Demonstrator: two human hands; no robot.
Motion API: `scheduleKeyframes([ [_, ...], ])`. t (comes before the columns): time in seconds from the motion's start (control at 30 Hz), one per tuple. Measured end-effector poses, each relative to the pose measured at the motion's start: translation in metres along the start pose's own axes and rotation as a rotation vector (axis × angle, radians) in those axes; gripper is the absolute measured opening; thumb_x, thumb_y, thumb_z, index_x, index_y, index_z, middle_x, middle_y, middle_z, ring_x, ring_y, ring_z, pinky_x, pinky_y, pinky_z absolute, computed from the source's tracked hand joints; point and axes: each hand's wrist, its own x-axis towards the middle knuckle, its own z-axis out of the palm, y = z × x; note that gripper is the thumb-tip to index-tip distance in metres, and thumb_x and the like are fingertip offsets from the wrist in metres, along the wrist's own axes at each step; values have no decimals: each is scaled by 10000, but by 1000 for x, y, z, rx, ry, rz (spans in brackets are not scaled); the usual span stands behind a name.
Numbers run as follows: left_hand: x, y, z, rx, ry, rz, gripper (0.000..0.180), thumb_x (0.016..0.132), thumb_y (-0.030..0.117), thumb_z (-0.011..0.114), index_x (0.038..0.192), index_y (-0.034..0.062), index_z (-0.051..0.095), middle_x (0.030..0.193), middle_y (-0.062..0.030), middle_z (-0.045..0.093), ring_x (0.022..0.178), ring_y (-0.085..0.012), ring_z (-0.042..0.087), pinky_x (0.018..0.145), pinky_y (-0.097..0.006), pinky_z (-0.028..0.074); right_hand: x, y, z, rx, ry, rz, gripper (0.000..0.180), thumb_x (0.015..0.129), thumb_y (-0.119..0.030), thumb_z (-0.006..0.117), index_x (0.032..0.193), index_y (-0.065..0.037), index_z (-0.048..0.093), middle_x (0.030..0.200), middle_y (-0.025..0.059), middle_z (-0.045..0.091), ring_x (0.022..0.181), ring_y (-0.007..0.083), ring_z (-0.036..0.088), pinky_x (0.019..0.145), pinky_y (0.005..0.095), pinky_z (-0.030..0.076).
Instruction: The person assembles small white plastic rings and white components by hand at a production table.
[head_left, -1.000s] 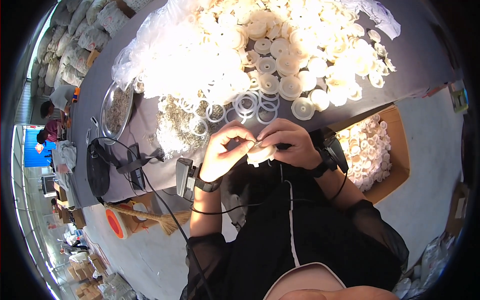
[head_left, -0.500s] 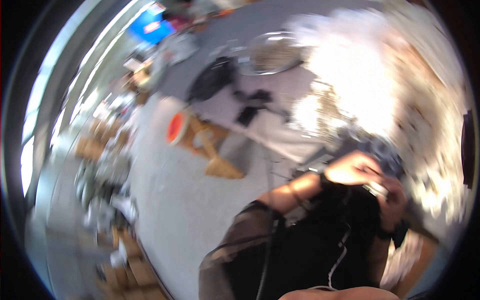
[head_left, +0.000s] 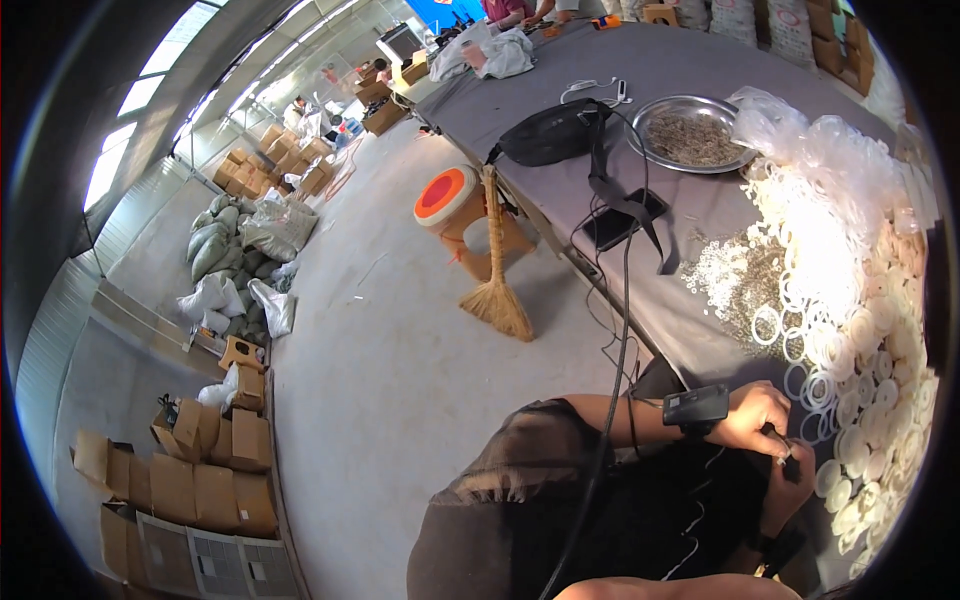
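My left hand (head_left: 757,415) and my right hand (head_left: 790,485) are close together at the table's near edge, above my dark-clothed lap. Their fingers are closed around a small dark piece (head_left: 771,433), too small and too covered to name. A black device (head_left: 697,406) is strapped to my left wrist. Beside the hands, white plastic rings (head_left: 818,388) and pale round discs (head_left: 851,442) lie heaped on the table. A pile of tiny metallic and white pieces (head_left: 748,290) lies just beyond.
The grey-covered table (head_left: 690,55) carries a metal bowl (head_left: 742,160) of small brownish pieces, a black waist bag (head_left: 550,135) and a phone (head_left: 625,220). A black cable (head_left: 618,350) crosses near my left arm. A broom (head_left: 497,305) leans on an orange-lidded bucket (head_left: 447,200). Cartons (head_left: 215,490) stand left.
The view has swung and become sharp, so the table, bucket and broom now appear farther right. My hands remain together, lower in the picture; a pale bit between them no longer shows.
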Motion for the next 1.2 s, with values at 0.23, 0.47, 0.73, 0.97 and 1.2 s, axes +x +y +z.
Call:
scheduleKeyframes([
  [0.23, -2, 14, 8, -284, 104, -33, 244, 631, 213, 754, 726, 59, 591, 678, -51, 554, 698, -240, 534, 622, -348, 398, -14, 22, -2, 241, 48, 128, 186, 762, -97, 636, 861, 16, 526, 892, 104, 562, 864, 217, 538, 790, 323, 413],
  [0.47, -8, 10, 18, -273, 146, -96, 240, 618, 194, 754, 737, 54, 599, 727, -58, 568, 724, -224, 535, 640, -329, 416, -18, 21, 2, 356, 29, 111, 234, 795, -134, 634, 914, 4, 487, 994, 127, 513, 921, 205, 503, 819, 307, 402],
  [0.73, -18, 13, 23, -280, 189, -149, 192, 634, 151, 735, 743, 48, 615, 741, -61, 570, 711, -207, 549, 623, -310, 430, -21, 17, 10, 374, 20, 116, 138, 820, -46, 575, 925, -13, 491, 928, 57, 524, 865, 140, 510, 775, 264, 405],
  [0.97, -23, 3, 26, -410, 181, -260, 195, 673, 116, 719, 803, 21, 611, 778, -62, 541, 705, -168, 547, 609, -278, 430, -24, 12, 15, 298, 82, 176, 176, 820, -84, 600, 929, 5, 495, 900, 53, 489, 841, 136, 482, 752, 242, 390],
  [1.2, -22, 1, 25, -419, 166, -294, 212, 695, 124, 736, 816, 16, 600, 780, -39, 533, 695, -120, 535, 603, -248, 428, -23, 11, 19, 234, 124, 190, 179, 821, -91, 600, 920, 7, 487, 866, 51, 491, 826, 143, 477, 746, 251, 390],
])
